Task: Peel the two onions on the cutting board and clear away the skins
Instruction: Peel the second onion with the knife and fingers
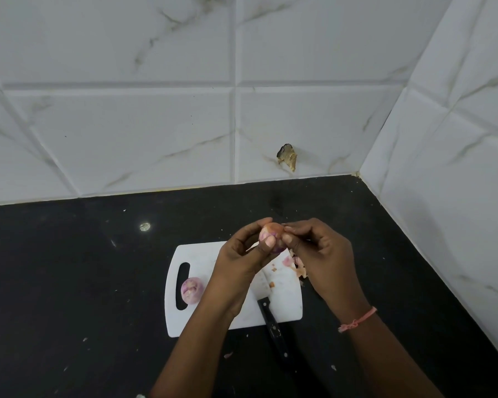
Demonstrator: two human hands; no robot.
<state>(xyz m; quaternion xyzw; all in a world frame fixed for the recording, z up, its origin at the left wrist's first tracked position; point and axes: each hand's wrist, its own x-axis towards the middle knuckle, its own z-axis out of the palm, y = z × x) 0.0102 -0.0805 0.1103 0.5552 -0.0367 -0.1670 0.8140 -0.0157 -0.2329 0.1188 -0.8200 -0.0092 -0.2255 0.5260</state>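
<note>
From the head view, our left hand (242, 254) holds one onion (272, 237) up above the cutting board (288, 300) so loose skin drops there, while our right hand (319, 254) pinches skin at its top. The other onion (192, 290) lies by the board's handle slot, skins (295, 264) near the right hand, a knife (270, 317) below on the worktop (69, 282).

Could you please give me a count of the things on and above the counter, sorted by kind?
Onions: 2, one held, one on the board
Cutting board: 1
Knife: 1
Pile of skins: 1
Hands: 2, left hand, right hand
Total: 7
</note>
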